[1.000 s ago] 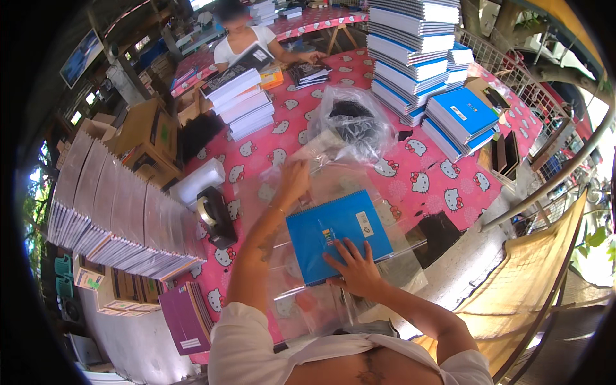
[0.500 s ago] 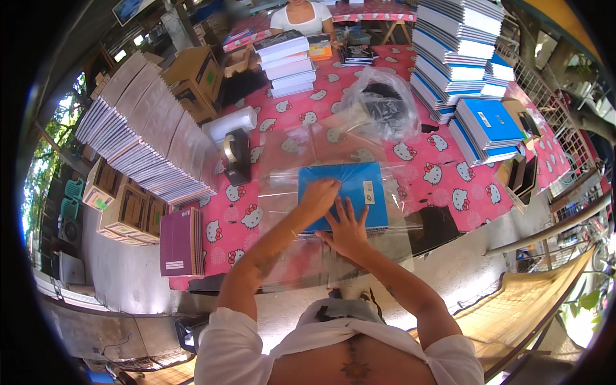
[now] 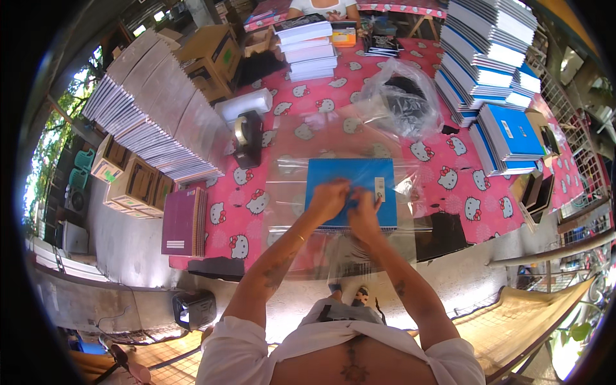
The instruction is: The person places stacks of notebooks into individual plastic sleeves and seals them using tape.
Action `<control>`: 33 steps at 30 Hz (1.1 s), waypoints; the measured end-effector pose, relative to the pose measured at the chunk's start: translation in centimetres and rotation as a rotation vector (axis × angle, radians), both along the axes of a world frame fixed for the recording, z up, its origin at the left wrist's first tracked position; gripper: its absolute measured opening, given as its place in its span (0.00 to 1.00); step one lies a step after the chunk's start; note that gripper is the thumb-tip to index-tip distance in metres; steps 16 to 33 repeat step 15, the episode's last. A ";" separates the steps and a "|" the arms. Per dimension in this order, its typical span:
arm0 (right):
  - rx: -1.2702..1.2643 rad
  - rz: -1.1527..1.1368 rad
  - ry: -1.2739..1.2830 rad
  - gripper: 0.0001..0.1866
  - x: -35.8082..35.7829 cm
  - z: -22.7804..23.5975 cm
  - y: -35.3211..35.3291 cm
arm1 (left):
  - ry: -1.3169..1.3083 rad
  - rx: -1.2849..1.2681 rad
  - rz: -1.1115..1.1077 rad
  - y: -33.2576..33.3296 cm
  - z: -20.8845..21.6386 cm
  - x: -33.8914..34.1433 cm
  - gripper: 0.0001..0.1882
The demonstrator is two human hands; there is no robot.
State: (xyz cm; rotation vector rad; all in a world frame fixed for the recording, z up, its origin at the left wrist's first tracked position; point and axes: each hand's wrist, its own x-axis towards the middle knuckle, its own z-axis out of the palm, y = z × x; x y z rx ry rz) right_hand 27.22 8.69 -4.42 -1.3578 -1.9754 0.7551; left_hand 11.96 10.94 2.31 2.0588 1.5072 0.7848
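A blue notebook (image 3: 321,173) with a small white label lies at the near middle of the table, on and under sheets of clear plastic film (image 3: 285,215). Over its middle, my left hand (image 3: 329,199) is closed, its fingertips drawn together. Close beside it my right hand (image 3: 364,215) has its fingers curled in, near the label. The fingertips of both hands almost meet and are slightly blurred. Whatever they pinch is too small to make out. A tape dispenser (image 3: 248,141) stands to the left of the film.
Tall notebook stacks stand left (image 3: 154,109) and right (image 3: 481,58), with purple notebooks (image 3: 181,224) at the near left. Farther back are a clear plastic bag (image 3: 407,102), a white roll (image 3: 247,106), a book pile (image 3: 308,51) and cardboard boxes (image 3: 208,58). A person (image 3: 321,8) sits across.
My right hand, spread flat on the notebook before, has lifted and curled its fingers in beside my left hand. My left hand stays closed over the notebook. The whole view has shifted slightly.
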 end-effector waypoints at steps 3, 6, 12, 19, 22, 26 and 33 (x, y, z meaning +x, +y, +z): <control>0.046 -0.152 0.185 0.42 0.9 0.2 0.5 | 0.376 0.381 -0.005 -0.6 -3.4 -0.1 0.22; 0.485 0.008 -0.444 0.49 1.2 11.2 -0.9 | 0.439 0.296 -0.007 -1.3 -3.0 -0.2 0.24; 0.072 0.439 -0.805 0.66 2.4 8.7 0.8 | 0.443 0.265 -0.011 -1.8 -3.1 -0.4 0.32; 0.131 0.427 -0.808 0.64 2.8 8.1 1.0 | 0.394 0.000 0.074 -4.7 -2.6 -2.6 0.38; 0.131 0.427 -0.808 0.64 2.8 8.1 1.0 | 0.394 0.000 0.074 -4.7 -2.6 -2.6 0.38; 0.131 0.427 -0.808 0.64 2.8 8.1 1.0 | 0.394 0.000 0.074 -4.7 -2.6 -2.6 0.38; 0.131 0.427 -0.808 0.64 2.8 8.1 1.0 | 0.394 0.000 0.074 -4.7 -2.6 -2.6 0.38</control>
